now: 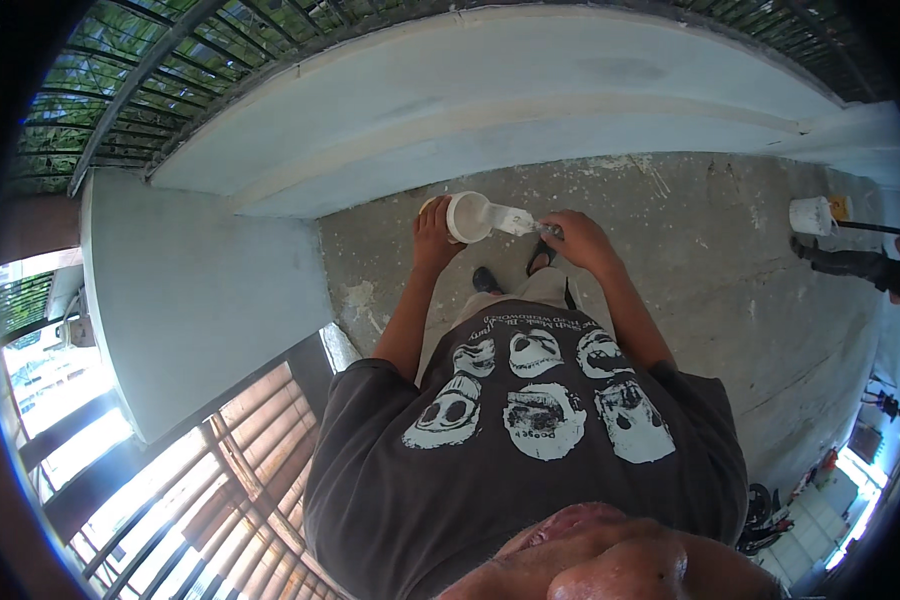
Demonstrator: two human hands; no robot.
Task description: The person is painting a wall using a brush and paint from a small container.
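Note:
My left hand (433, 238) is closed round the side of a small round white tub (468, 217), which is tilted so its open mouth faces right. A flat, white-smeared tool (513, 220) with a dark handle reaches to the tub's mouth; whether it is a brush or a putty knife I cannot tell. The fingers of my right hand (576, 240) are wrapped round its handle. Both hands are held out in front of my body, above the floor. How much the tub contains is hard to make out.
Ahead runs a low pale wall (530, 70) topped by dark railings. Another pale wall (200, 290) stands at the left. White splashes mark the grey concrete floor (670, 260). At the far right are a white bucket (812, 215) and a person in dark trousers (850, 265).

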